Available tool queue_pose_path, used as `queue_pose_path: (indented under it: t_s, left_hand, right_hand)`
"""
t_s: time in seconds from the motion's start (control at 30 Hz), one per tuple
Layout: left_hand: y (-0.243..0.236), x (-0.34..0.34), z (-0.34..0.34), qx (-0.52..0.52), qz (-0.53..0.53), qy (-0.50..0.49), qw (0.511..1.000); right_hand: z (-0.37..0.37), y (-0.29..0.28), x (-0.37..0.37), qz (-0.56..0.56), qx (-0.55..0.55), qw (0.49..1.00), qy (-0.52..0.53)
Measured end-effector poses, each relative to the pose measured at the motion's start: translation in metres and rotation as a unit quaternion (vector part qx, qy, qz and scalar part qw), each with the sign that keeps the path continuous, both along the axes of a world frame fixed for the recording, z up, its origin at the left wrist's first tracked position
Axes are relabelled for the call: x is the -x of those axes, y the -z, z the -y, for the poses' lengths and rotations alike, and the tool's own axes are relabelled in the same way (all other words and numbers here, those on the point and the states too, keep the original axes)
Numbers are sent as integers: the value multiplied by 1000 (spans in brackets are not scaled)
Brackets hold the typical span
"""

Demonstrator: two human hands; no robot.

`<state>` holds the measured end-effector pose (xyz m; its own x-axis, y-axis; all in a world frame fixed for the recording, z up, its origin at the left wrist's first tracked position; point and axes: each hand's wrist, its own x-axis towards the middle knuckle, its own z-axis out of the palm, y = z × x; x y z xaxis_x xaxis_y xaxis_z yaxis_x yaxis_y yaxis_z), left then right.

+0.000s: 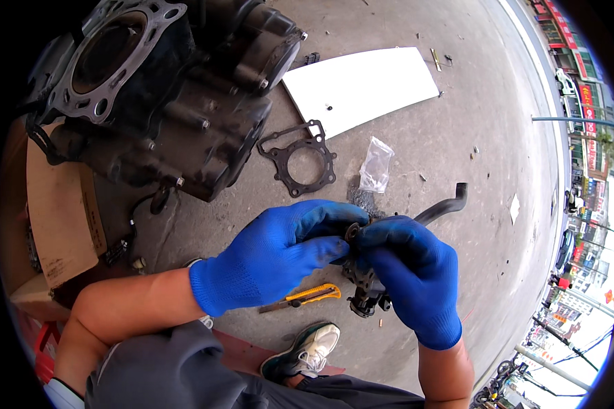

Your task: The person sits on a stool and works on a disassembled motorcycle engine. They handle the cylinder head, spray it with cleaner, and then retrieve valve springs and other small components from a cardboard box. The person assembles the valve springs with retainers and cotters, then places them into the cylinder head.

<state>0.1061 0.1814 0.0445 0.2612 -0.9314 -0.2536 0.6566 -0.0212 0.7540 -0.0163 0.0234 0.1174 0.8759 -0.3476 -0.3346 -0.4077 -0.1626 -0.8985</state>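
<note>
Both my hands wear blue work gloves and meet in front of me. My left hand (273,252) is closed, its thumb and fingers pinching a small dark ring-shaped part (352,232). Against the other side of the ring, my right hand (416,273) is closed too, with bent fingertips. Its fingers partly hide the ring. Beneath the hands is a dark metal engine part (363,303), mostly covered by them. A bent black hose (447,204) sticks out beyond the right hand; where it joins is hidden.
A large engine block (184,129) with an open cylinder stands at the far left, beside a cardboard box (65,204). On the concrete lie a gasket (280,163), a white panel (368,82), a clear plastic bag (376,165) and a yellow utility knife (312,294). My shoe (314,347) is close by.
</note>
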Motion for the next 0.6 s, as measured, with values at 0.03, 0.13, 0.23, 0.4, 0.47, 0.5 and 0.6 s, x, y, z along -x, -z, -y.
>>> queue_pose_path:
  t_s: [0.03,0.13,0.23,0.4,0.47,0.5,0.6]
  left_hand:
    - [0,1,0,-4,10,1,1000]
    - [1,4,1,0,29,-6,1000]
    - [0,6,0,-9,27,4,1000]
    - [-2,7,0,-10,59,7,998]
    - [-1,8,0,-13,54,0,998]
    - [0,9,1,-14,51,-6,999]
    - [-2,7,-1,-15,84,-8,996]
  right_hand:
    - [-1,1,-1,20,57,998,-29]
    - [-13,-1,-4,31,184,982,-27]
    - [-22,-2,-5,23,257,966,-5]
    - [-20,1,-3,61,391,915,-82]
    - [-22,3,-4,70,401,909,-89]
    - [-22,3,-4,74,407,906,-91]
    - [-22,5,-4,91,408,903,-99]
